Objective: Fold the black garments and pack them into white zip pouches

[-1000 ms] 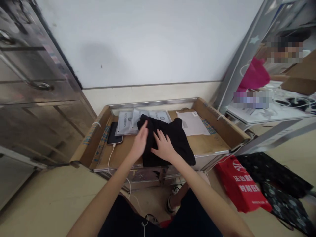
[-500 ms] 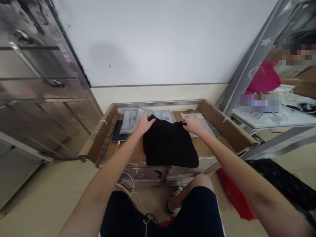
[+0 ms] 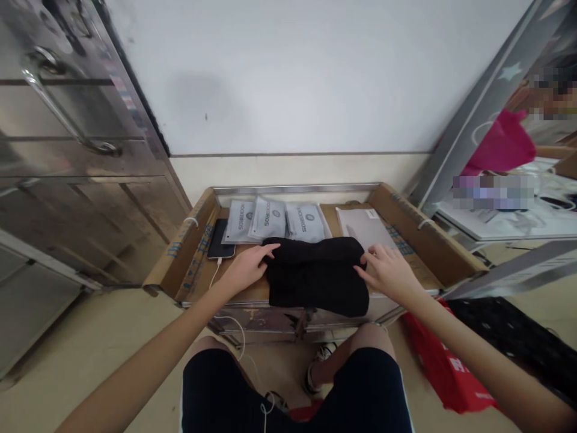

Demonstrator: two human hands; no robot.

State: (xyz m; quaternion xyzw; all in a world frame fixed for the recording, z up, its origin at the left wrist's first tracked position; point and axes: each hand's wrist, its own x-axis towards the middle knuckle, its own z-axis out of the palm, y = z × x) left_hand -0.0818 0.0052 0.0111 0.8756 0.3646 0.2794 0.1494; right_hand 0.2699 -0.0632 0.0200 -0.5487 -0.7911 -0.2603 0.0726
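Observation:
A black cloth (image 3: 318, 285) lies folded over on the cardboard-lined surface in front of me, its near side reaching the front edge. A fold runs across it from left to right. My left hand (image 3: 250, 266) rests at its upper left corner, fingers stretched onto the fabric and open. On the opposite side my right hand (image 3: 388, 269) touches the upper right edge, thumb and fingers spread apart. Just behind the cloth lie three clear-wrapped grey packets, among them a middle packet (image 3: 269, 218) and a right packet (image 3: 306, 222).
A phone (image 3: 217, 240) with a white cable lies at the left, and a flat white packet (image 3: 360, 222) at the right. Cardboard side walls (image 3: 433, 243) bound the surface. A red bag (image 3: 451, 367) sits on the floor, and a metal door (image 3: 81, 198) stands at left.
The cloth's far edge, pinched by both hands before, has come down toward me and now lies folded over. My hands have lowered and spread apart, and their fingers have loosened.

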